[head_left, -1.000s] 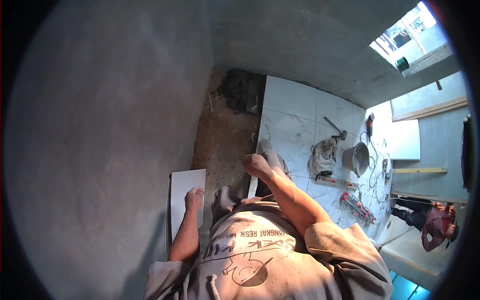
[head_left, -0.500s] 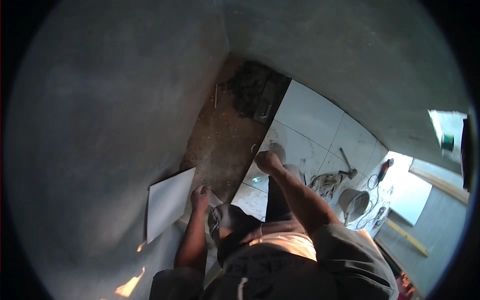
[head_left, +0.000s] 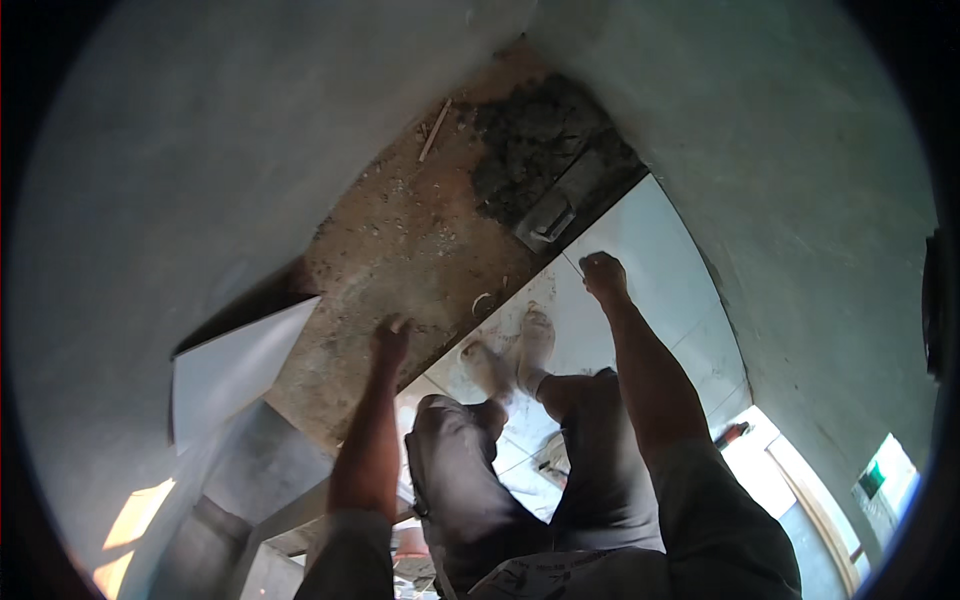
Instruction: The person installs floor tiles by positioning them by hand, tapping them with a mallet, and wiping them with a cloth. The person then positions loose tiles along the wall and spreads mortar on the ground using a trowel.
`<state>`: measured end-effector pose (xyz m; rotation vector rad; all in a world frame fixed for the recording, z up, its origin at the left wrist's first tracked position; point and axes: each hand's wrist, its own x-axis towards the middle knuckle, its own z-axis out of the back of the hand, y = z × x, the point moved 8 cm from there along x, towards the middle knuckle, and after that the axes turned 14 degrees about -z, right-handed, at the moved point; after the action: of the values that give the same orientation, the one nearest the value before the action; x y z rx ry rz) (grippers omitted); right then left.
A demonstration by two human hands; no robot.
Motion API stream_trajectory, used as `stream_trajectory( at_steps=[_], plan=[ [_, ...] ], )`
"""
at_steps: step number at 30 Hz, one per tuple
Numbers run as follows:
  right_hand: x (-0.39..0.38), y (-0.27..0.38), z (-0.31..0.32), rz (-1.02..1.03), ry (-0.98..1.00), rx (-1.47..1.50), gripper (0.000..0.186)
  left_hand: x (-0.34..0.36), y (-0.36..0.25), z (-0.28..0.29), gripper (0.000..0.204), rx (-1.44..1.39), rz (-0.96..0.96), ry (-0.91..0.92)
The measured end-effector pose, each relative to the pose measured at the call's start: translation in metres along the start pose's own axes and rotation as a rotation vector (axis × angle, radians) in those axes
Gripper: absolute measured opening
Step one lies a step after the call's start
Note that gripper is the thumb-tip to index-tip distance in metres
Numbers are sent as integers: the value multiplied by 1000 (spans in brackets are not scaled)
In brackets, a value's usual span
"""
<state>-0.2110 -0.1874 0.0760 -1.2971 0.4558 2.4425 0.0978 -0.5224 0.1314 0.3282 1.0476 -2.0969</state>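
Observation:
My left hand hangs over the bare earth floor with its fingers curled in, and no object shows in it. Above the white floor tiles, near their edge, my right hand is closed in a loose fist, with nothing visible inside. The nearest tool to it is a flat trowel with a loop handle, lying at the edge of a dark mortar patch. A large white tile leans at the left wall, apart from my left hand.
Grey plastered walls meet in the far corner. A thin wooden stick lies on the brown earth floor near the left wall. My dusty feet stand on the tiles. A reddish tool lies by the bright opening at right.
My view has shifted, bringing the mortar and trowel nearer and moving the bucket and hammer out of sight. My right hand is now farther right, over the tiles. Both hands stay curled.

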Motion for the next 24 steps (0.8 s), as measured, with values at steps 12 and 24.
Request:
stream_trajectory(
  at_steps=[12,24],
  plan=[
    [199,-6,-29,-82,79,1073,39,161,118,-112,71,288,-126,-326],
    [91,153,141,458,-822,-136,45,161,127,-126,75,529,181,-445]
  ],
)
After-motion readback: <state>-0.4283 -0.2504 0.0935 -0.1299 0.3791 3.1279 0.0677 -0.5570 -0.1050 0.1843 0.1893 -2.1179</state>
